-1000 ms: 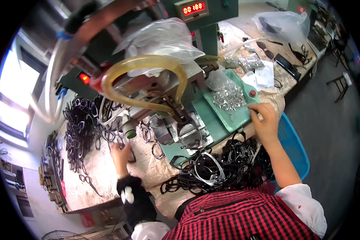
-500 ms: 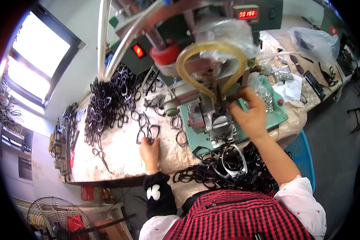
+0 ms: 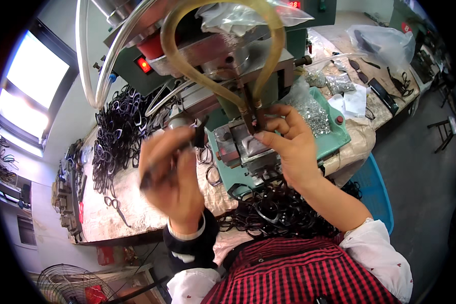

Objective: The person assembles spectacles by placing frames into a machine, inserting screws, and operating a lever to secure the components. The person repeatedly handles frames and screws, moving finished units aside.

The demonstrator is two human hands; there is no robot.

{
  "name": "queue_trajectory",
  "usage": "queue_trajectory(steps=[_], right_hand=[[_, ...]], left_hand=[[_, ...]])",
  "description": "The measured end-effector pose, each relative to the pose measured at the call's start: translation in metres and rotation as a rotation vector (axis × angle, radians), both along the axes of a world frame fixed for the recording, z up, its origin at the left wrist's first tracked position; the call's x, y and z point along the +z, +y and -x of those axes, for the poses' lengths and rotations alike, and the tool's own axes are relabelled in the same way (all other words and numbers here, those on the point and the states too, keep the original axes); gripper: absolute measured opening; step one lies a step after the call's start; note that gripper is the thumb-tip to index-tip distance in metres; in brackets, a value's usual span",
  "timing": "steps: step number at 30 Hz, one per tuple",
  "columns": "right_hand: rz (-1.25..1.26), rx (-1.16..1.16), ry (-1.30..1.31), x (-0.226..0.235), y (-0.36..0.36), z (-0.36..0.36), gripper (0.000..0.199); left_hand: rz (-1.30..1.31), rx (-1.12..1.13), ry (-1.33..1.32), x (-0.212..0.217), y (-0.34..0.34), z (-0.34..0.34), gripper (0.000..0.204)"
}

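Observation:
My left hand (image 3: 173, 177) is raised above the bench, closed on a black eyeglass frame (image 3: 199, 133) that is blurred by motion and partly hidden by the fingers. My right hand (image 3: 296, 152) reaches to the press head (image 3: 251, 114), thumb and forefinger pinched together beside its lower tip. Whatever those fingertips hold is too small to make out. Under the tip sits a metal fixture (image 3: 253, 147) on the green machine base (image 3: 228, 175). A yellowish hose (image 3: 169, 45) loops down to the head.
A heap of black eyeglass frames (image 3: 117, 131) lies on the bench at left, with scissors (image 3: 117, 205) nearer me. More frames (image 3: 283, 210) pile up before the machine. Small metal parts (image 3: 316, 119) fill the green tray at right. A blue basket (image 3: 377, 190) stands beside the bench.
My left hand has lifted the eyeglass frame off the bench and brought it up toward the machine. The right hand stays at the press head, its fingers now pinched. The whole view has shifted.

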State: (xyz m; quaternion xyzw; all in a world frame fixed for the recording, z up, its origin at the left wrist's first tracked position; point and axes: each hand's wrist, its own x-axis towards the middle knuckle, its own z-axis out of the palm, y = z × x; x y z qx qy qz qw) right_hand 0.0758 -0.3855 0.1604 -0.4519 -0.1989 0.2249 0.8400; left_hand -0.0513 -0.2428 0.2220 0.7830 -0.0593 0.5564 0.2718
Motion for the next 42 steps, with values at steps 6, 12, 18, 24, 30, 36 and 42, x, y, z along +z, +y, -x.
queue_trajectory(steps=[6, 12, 18, 24, 30, 36, 42], right_hand=[[0.273, 0.052, -0.376, 0.014, -0.039, 0.003, 0.053], [0.52, -0.408, -0.337, -0.064, -0.062, -0.074, 0.044], [0.4, -0.613, -0.457, -0.088, -0.089, -0.117, 0.028], [1.07, -0.467, -0.881, -0.076, -0.103, -0.064, 0.012], [1.024, -0.538, -1.09, -0.087, -0.078, -0.063, 0.011], [0.797, -0.58, -0.755, -0.091, -0.092, -0.063, 0.011], [0.661, -0.612, -0.898, -0.067, -0.059, -0.061, 0.01]], left_hand=[[-0.129, -0.142, 0.127, -0.018, -0.015, 0.012, 0.021], [-0.409, -0.184, 0.296, -0.059, -0.032, -0.013, 0.03], [-0.313, -0.16, 0.454, -0.042, -0.044, -0.006, 0.035], [-0.32, -0.2, 0.439, -0.049, -0.038, -0.009, 0.036], [-0.181, 0.003, 0.27, -0.085, -0.057, 0.037, 0.044], [0.025, 0.725, 0.027, -0.055, 0.01, 0.102, 0.021], [-0.541, 0.578, 0.454, -0.095, 0.148, 0.077, 0.042]])
